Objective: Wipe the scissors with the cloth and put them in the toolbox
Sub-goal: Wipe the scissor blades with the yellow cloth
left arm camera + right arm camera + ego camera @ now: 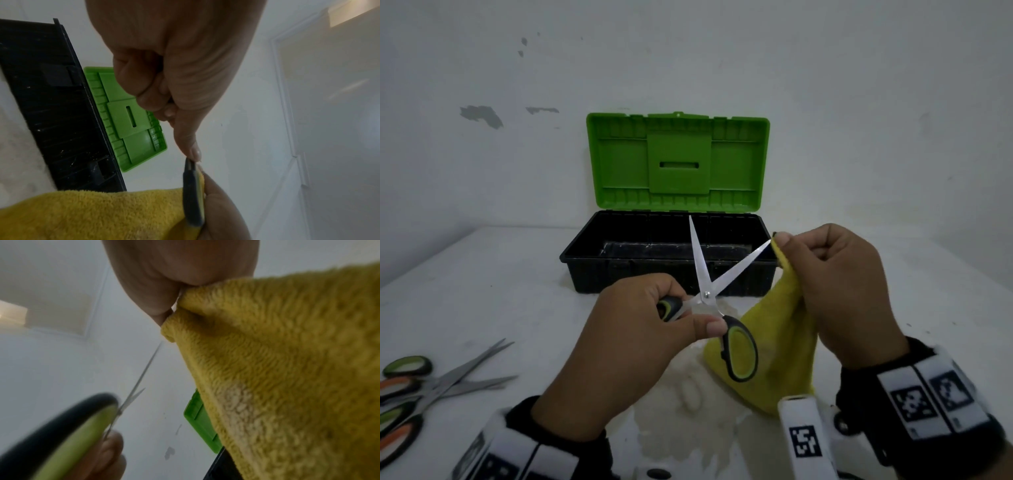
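My left hand grips one handle of the black-and-green scissors, whose steel blades are spread wide in front of the toolbox. The other handle loop hangs free over the cloth. My right hand pinches the yellow cloth around the tip of the right blade; the cloth hangs down to the table. In the left wrist view a scissor handle shows beside the cloth. The right wrist view shows the cloth and the blades. The toolbox stands open, its green lid upright.
Several more scissors with green and orange handles lie at the table's left front edge. A white wall rises just behind the toolbox. The white table has a stained patch under my hands.
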Available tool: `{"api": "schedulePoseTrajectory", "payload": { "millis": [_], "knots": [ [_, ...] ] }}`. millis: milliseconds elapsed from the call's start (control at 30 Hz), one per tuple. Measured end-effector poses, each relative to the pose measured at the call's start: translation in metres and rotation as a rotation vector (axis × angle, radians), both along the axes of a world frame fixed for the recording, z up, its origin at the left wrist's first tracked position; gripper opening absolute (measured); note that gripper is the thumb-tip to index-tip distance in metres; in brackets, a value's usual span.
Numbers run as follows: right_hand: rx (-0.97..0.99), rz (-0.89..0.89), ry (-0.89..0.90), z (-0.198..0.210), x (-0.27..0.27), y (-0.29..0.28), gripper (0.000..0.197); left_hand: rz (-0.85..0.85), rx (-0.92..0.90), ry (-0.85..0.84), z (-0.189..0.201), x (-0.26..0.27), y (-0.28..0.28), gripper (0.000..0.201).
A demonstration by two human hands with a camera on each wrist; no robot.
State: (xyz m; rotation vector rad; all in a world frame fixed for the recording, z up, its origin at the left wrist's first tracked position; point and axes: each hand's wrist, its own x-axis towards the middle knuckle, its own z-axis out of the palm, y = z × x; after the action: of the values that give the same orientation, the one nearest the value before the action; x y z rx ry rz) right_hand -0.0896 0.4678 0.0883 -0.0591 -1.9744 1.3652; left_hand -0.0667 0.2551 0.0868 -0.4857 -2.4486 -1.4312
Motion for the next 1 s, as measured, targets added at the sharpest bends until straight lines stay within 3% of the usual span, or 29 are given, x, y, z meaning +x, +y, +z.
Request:
{"api": "schedulePoseTrajectory", "payload": {
  "millis": [167,400,533,600,700,1000],
  "knots": [
    [-0.063,0.016,-0.065,-0.005,-0.002,0.023,0.029,0.052,-0.075,-0.034,0.003,-0.005,-0.009,0.041],
    [-0.139,0.114,-0.274,-0.019,0.004,0.046,0.024,-0.018,-0.073,-0.191,0.005,-0.010,-0.020,0.010],
    [-0.165,0.159,-0.392,-0.021,0.005,0.056,0.022,-0.142,0.100,-0.204,0.007,-0.010,-0.025,0.011],
    [-0.078,0.171,-0.414,-0.017,0.005,0.058,0.024,-0.168,0.215,-0.236,0.006,-0.011,-0.024,0.013],
    [0.017,0.194,-0.352,-0.014,0.003,0.057,0.023,-0.182,0.330,-0.292,0.001,-0.012,-0.020,0.012],
    [-0.053,0.400,-0.092,-0.017,0.009,0.023,0.021,-0.101,0.620,-0.403,-0.018,-0.015,-0.002,0.013]
  ]
}}
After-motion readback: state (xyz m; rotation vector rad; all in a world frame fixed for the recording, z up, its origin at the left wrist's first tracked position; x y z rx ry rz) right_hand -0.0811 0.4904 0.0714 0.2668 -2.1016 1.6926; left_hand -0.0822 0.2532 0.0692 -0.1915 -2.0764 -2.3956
